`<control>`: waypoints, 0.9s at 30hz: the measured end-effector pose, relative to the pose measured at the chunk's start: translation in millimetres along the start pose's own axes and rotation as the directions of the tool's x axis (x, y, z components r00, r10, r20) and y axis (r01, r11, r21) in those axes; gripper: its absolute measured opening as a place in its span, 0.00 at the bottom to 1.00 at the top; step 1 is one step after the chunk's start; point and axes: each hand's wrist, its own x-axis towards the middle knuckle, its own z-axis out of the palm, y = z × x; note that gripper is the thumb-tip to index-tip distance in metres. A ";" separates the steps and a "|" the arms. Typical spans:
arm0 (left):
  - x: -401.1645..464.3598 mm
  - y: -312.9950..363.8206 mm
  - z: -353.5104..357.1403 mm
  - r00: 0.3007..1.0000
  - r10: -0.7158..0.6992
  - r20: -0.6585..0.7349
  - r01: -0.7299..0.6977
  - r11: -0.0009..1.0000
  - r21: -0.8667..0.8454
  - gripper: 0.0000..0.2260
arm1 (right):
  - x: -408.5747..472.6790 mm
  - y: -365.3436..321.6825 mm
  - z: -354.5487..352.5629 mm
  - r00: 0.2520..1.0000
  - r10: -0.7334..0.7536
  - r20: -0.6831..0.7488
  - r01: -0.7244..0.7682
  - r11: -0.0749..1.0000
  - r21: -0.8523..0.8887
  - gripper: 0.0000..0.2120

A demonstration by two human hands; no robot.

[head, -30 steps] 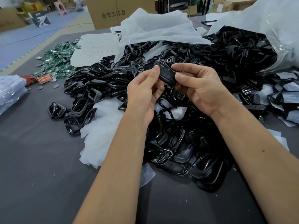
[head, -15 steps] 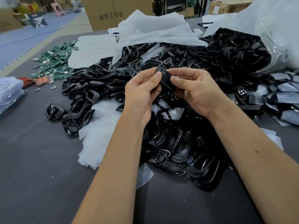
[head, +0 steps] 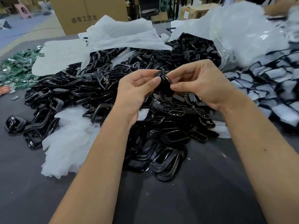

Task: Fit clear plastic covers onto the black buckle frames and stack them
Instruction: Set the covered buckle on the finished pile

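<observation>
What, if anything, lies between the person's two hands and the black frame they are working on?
Nothing visible does. The left hand and the right hand both pinch the black frame directly, above the heap of loose frames on the table.

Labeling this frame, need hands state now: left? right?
Left hand: pinching the black buckle frame.
Right hand: pinching the same frame from the other side.

Dark grey table (head: 202,199), a broad heap of black buckle frames (head: 161,143) across its middle, white plastic sheets (head: 68,143) beside and under them, green packets (head: 17,68) far left, covered frames (head: 267,88) right
</observation>
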 end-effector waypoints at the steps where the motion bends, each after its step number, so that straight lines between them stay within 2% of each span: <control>1: 5.4 0.3 9.7 0.999 0.030 0.033 -0.033 0.996 0.087 0.10 | -4.1 -4.3 -12.9 1.000 -0.015 -0.016 0.013 0.994 -0.112 0.15; 3: 19.7 1.1 34.7 0.985 0.088 0.149 -0.131 0.943 0.307 0.10 | -14.5 -12.6 -41.8 0.998 -0.044 -0.034 0.028 0.931 -0.364 0.16; 6: 40.1 1.0 80.2 0.932 0.150 0.329 -0.322 0.756 0.569 0.08 | -30.4 -15.4 -78.7 0.988 -0.092 -0.126 -0.017 0.742 -0.670 0.17; 11: 52.2 -13.3 159.4 0.874 0.248 0.418 -0.486 0.475 0.733 0.07 | -54.5 0.0 -115.1 0.930 -0.215 -0.299 -0.123 0.583 -0.803 0.18; 13: 49.8 -20.4 180.7 0.858 0.235 0.457 -0.514 0.369 0.774 0.06 | -61.2 7.2 -122.6 0.921 -0.205 -0.331 -0.186 0.516 -0.836 0.17; 15: 45.0 -26.0 192.4 0.855 0.176 0.488 -0.518 0.311 0.797 0.07 | -65.5 13.4 -125.9 0.931 -0.129 -0.340 -0.249 0.456 -0.854 0.18; 18: 37.0 -26.3 194.0 0.861 0.096 0.500 -0.503 0.312 0.806 0.10 | -68.2 14.6 -125.9 0.944 -0.031 -0.328 -0.282 0.438 -0.854 0.21; 21: 29.7 -18.0 182.0 0.866 0.102 0.489 -0.488 0.381 0.786 0.10 | -63.9 6.8 -120.3 0.925 -0.075 -0.372 -0.298 0.463 -0.835 0.19; 24: 21.6 -7.4 155.5 0.913 0.171 0.371 -0.408 0.434 0.803 0.10 | -50.6 -5.2 -97.9 0.903 -0.180 -0.390 -0.253 0.511 -0.822 0.17; 27: 12.4 0.2 115.5 0.946 0.214 0.243 -0.315 0.439 0.842 0.11 | -28.8 -14.5 -58.7 0.941 -0.180 -0.288 -0.133 0.585 -0.800 0.18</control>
